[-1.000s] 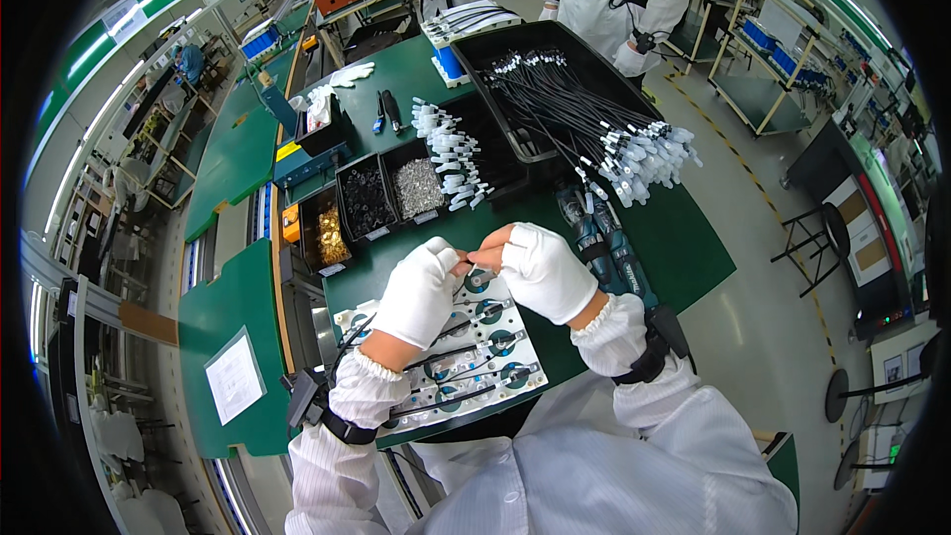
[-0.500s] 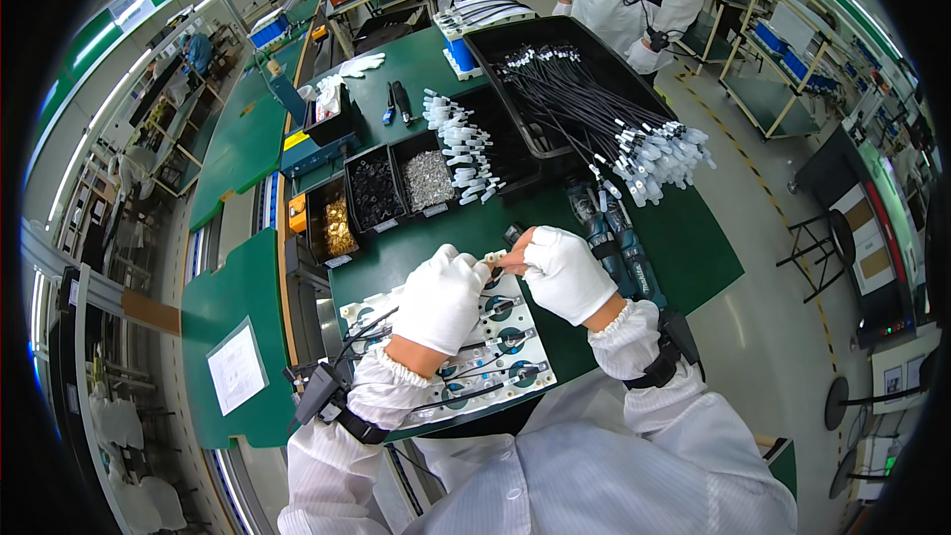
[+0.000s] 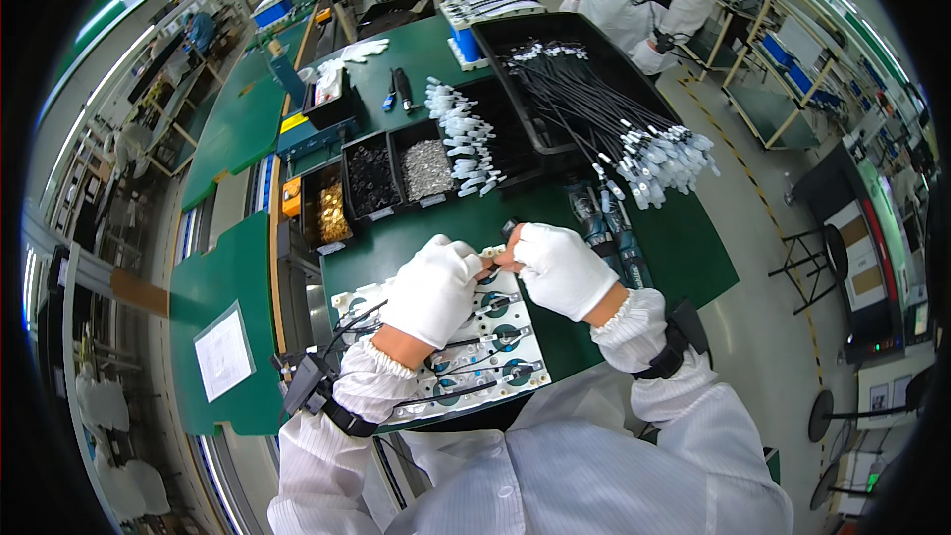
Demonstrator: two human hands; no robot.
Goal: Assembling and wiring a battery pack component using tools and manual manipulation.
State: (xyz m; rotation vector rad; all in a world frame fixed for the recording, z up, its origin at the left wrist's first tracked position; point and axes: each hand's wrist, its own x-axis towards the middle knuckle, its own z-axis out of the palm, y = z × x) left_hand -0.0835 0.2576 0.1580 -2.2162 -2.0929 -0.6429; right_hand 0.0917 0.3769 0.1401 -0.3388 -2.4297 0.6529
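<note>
Pinching with left hand [image 3: 436, 289] and right hand [image 3: 563, 271] — on what, cannot tell — over the far edge of the white panel [image 3: 483, 362], flat on the counter [image 3: 684, 248]; set close together, presumably for steadiness.

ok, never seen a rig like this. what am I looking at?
No robot: these are a person's own left hand and right hand, in white cloth gloves with bare fingertips. A fisheye camera on the head looks down, so straight edges bend. The green table holds a flat white panel with teal discs and black cables, small black bins of gold, black and silver pieces, and a large black tray of white-ended cables. The fingertips come together near the panel's far edge; what, if anything, they pinch is too small to tell.
</note>
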